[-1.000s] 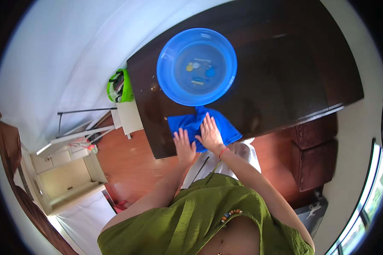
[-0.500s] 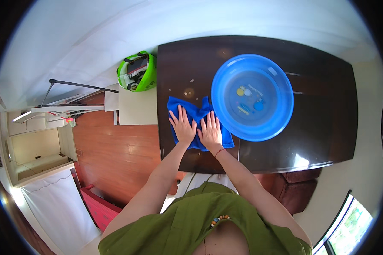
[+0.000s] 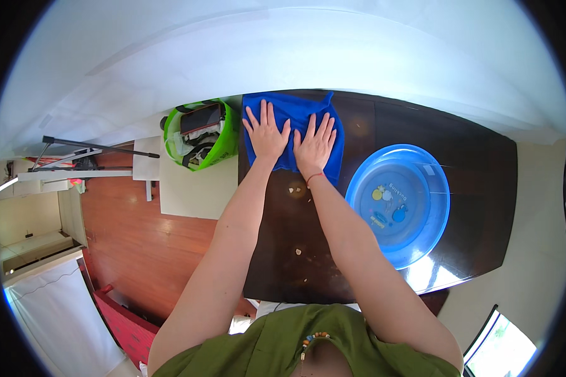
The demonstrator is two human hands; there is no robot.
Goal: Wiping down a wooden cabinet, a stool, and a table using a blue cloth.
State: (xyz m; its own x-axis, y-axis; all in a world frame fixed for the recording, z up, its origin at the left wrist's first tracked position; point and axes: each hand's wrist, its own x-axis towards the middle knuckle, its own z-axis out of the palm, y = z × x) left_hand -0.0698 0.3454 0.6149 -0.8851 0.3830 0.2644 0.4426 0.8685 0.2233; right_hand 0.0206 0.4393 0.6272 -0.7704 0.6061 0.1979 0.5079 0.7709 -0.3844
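Note:
A blue cloth (image 3: 299, 110) lies spread over the far left corner of a dark, glossy table (image 3: 273, 264). My left hand (image 3: 268, 137) rests flat on the cloth, its fingers stretched out and apart. Beside it my right hand (image 3: 314, 146), with a thin red cord at the wrist, presses flat on the same cloth, fingers also spread. Neither hand is gripping. To the right stands a round blue plastic basin (image 3: 396, 207) with cartoon prints on its bottom; my right forearm passes close to its left rim. Small pale crumbs (image 3: 298, 251) dot the table between my forearms.
A bright green bag or bucket (image 3: 217, 151) filled with things stands on a pale surface (image 3: 188, 191) left of the table. A white wall (image 3: 295, 50) rises behind the far edge. Reddish wooden floor (image 3: 151, 245) and a black-framed rack (image 3: 100, 146) lie farther left.
Both hands and the cloth have moved away from me, from the table's near left part to its far left corner. Crumbs now show where the cloth lay. My view has shifted too.

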